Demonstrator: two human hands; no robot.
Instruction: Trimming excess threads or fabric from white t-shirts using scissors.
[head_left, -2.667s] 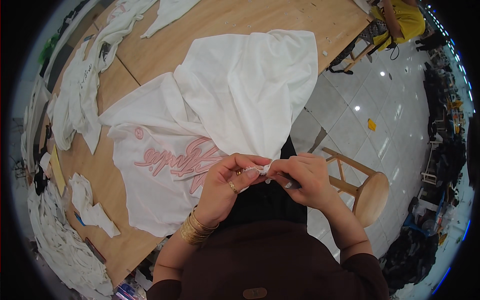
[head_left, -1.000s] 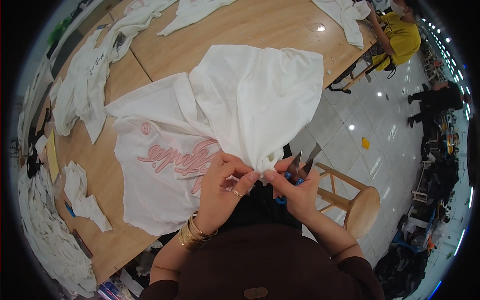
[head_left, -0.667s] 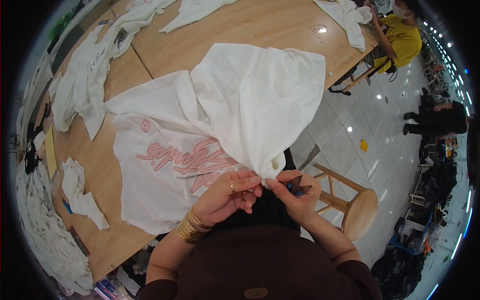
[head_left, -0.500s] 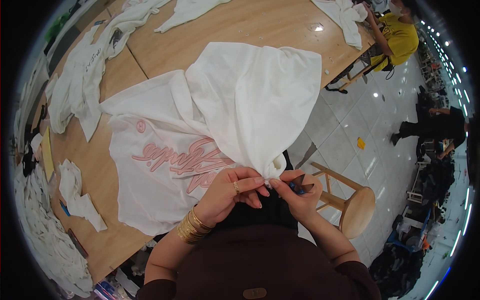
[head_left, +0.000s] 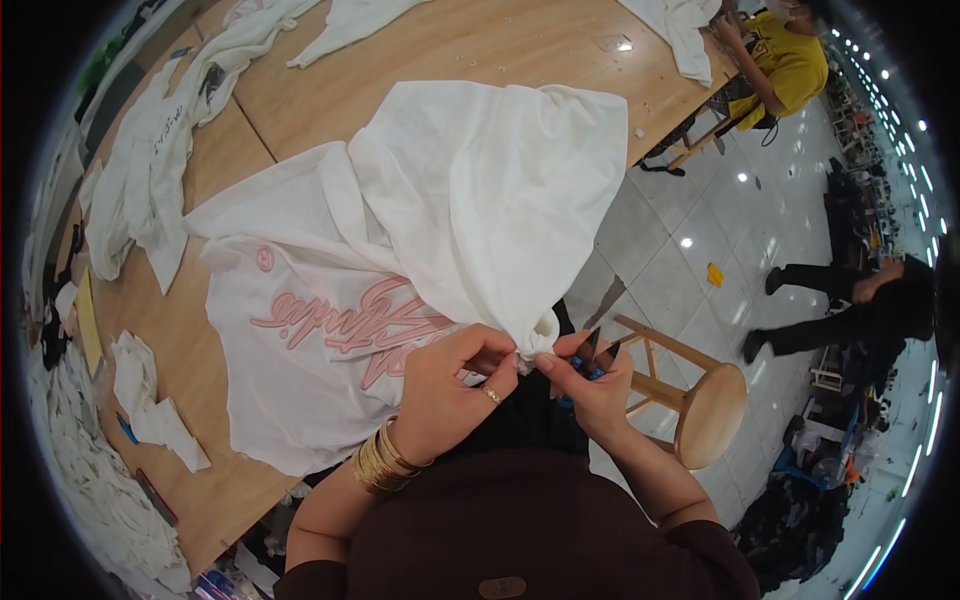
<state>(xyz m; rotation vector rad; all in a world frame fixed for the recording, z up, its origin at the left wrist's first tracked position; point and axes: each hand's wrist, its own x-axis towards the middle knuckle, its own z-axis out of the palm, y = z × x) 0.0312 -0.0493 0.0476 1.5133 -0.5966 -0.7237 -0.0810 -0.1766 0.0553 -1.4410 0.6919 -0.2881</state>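
A white garment [head_left: 500, 190] with pink raised lettering lies across the table and hangs over its edge toward me. My left hand [head_left: 448, 385], with a ring and gold bangles, pinches the gathered end of the cloth between thumb and forefinger. Close beside it, my right hand [head_left: 600, 405] grips the same bunched edge with thumb and forefinger. Tucked in that right hand is a pair of thread snips [head_left: 592, 350], blue at the handle, with two dark blades pointing up and apart. What lies right between my fingertips is too small to make out.
More white garments [head_left: 140, 190] lie on the wooden table [head_left: 290, 95], and a white heap [head_left: 100, 490] fills the left side. At right stands a wooden stool [head_left: 712, 415]. A person in yellow [head_left: 790, 60] sits at the far corner; another in black [head_left: 850, 300] walks past.
My left fingers have curled into a tighter pinch and turned. The snips' blades now point upward. The person in black has come nearer, and the view has shifted slightly.
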